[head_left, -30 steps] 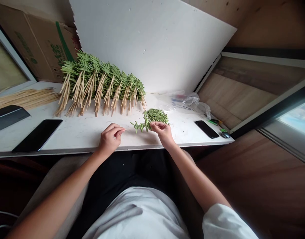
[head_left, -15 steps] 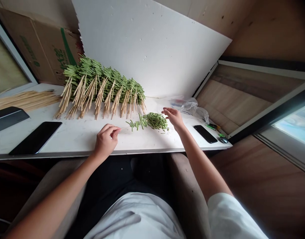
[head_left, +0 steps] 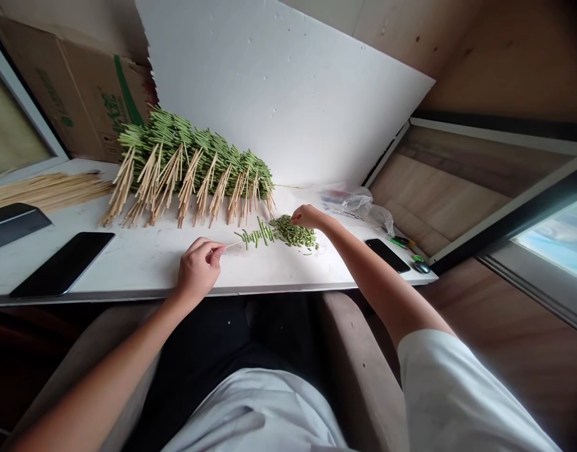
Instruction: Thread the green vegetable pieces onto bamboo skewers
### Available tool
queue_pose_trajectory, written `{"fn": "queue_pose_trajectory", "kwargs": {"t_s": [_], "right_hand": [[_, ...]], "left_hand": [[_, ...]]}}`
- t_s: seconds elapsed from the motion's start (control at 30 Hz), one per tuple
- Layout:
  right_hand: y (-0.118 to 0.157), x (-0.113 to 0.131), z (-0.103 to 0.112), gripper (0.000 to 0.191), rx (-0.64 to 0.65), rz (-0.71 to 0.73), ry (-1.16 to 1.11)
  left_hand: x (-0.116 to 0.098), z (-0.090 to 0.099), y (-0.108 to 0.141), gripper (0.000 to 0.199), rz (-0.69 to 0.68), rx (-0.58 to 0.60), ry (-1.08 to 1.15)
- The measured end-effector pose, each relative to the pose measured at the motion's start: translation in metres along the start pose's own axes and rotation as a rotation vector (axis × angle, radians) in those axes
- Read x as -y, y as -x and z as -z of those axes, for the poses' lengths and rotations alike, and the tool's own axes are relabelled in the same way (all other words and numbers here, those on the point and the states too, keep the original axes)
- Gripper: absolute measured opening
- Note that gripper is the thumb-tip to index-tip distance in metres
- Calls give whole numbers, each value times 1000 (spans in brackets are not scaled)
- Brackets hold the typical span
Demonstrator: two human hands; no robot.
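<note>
My left hand (head_left: 200, 267) pinches the blunt end of a thin wooden skewer (head_left: 233, 244) between thumb and fingertips. Short cut green bean pieces (head_left: 257, 235) sit crosswise along the far part of that skewer, just above the table. Past its tip lies a loose heap of cut green beans (head_left: 292, 232). My right hand (head_left: 307, 216) is over the upper right side of this heap, fingers curled down and drawn together. Whether a bean piece is between those fingertips is hidden. Behind stands a big stack of loaded green bean skewers (head_left: 194, 154), bare ends toward me.
Bare skewers (head_left: 48, 188) lie at the left, near a dark stand (head_left: 15, 223) and a black tablet-like device (head_left: 64, 263). At the right are a black phone (head_left: 387, 255), a mouse-like object (head_left: 420, 267) and clear plastic bags (head_left: 358, 202). A white board (head_left: 279, 94) rises behind.
My right hand has moved left and down onto the bean heap, and its fingers have curled in. The left hand keeps the skewer almost where it was.
</note>
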State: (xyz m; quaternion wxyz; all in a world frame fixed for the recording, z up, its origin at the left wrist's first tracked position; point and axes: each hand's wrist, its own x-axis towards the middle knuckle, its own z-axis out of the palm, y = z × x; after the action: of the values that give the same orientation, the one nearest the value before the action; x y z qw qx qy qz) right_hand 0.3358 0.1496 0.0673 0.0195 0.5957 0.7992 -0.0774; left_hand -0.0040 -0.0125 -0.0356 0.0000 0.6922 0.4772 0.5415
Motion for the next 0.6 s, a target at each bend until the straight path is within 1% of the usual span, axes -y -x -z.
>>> {"fn": "queue_pose_trajectory", "kwargs": {"t_s": [0.2,0.37,0.47,0.6], "right_hand": [[-13,18,4,25,-33,11,75],[-33,32,0,27,-41,33,105],[-45,35,-6,28,-47,25,139],[-54,32,-11,33,-58,6,195]], "left_hand": [[2,0,-1,13,96,-64,-21],[2,-1,0,12,113,-78,-40],[2,-1,0,13,108,-71,-30],[2,-1,0,14,92,-57,-19]]}}
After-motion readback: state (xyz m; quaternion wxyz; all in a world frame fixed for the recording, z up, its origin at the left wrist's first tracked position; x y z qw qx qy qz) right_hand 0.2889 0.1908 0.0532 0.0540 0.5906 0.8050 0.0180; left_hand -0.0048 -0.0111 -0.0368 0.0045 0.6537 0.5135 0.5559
